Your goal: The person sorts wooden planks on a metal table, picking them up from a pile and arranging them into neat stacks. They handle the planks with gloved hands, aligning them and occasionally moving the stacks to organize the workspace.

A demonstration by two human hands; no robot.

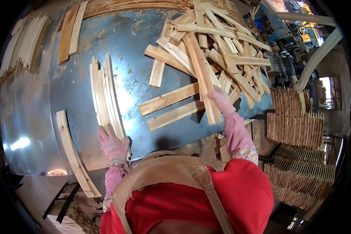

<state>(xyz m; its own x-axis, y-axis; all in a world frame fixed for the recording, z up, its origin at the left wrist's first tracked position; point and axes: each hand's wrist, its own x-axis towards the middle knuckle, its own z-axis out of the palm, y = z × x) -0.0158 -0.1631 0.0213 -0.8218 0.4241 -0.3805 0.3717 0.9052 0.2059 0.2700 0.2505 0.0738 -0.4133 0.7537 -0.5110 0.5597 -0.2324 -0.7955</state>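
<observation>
Left hand (112, 143) flat and open on aligned slat stack (105, 93), right hand (221, 100) gripping long slat (202, 78) beside loose slat heap (222, 50) on blue tabletop (136, 46)

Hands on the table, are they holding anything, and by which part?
The right hand grips a long wooden slat near its lower end. The left hand rests on the near end of a slat stack.

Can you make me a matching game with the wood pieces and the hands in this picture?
Things:
1. left hand
2. right hand
3. single long slat
4. stacked slats

Places:
A. beside the table, at the right
B. on the neat bundle of slats
C. alone along the table's near left edge
D. on a plank in the loose pile

Pairs: 1-B, 2-D, 3-C, 4-A
</observation>
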